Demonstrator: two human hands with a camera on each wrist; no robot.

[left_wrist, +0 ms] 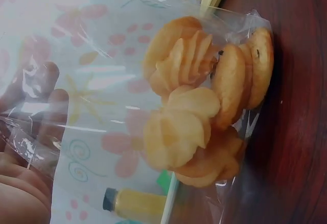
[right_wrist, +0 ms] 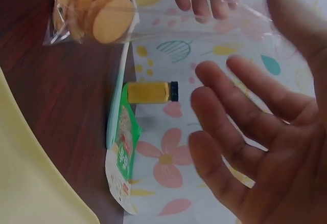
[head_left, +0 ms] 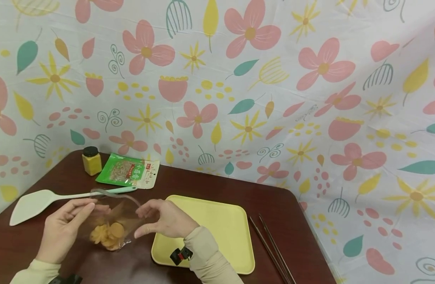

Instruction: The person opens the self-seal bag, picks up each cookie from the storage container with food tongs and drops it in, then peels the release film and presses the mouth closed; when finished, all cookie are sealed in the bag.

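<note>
A clear plastic bag [head_left: 126, 216] with several golden-brown cookies [head_left: 109, 235] in its bottom is held upright over the table, mouth upward. My left hand [head_left: 64, 225] pinches the bag's upper left side between thumb and fingers. On the other side, my right hand [head_left: 168, 219] is beside the bag's right edge with its fingers spread and relaxed. In the left wrist view, the piped and round cookies [left_wrist: 176, 127] show through the film. The right wrist view has my right hand [right_wrist: 265, 142] with fingers parted and nothing gripped; whether the thumb touches the bag is unclear.
A yellow tray [head_left: 228, 225] lies under my right forearm, with metal chopsticks [head_left: 272, 250] to its right. A pale green spatula [head_left: 33, 206] lies at the left. Behind are a yellow jar with black lid [head_left: 92, 161] and a green packet [head_left: 123, 170].
</note>
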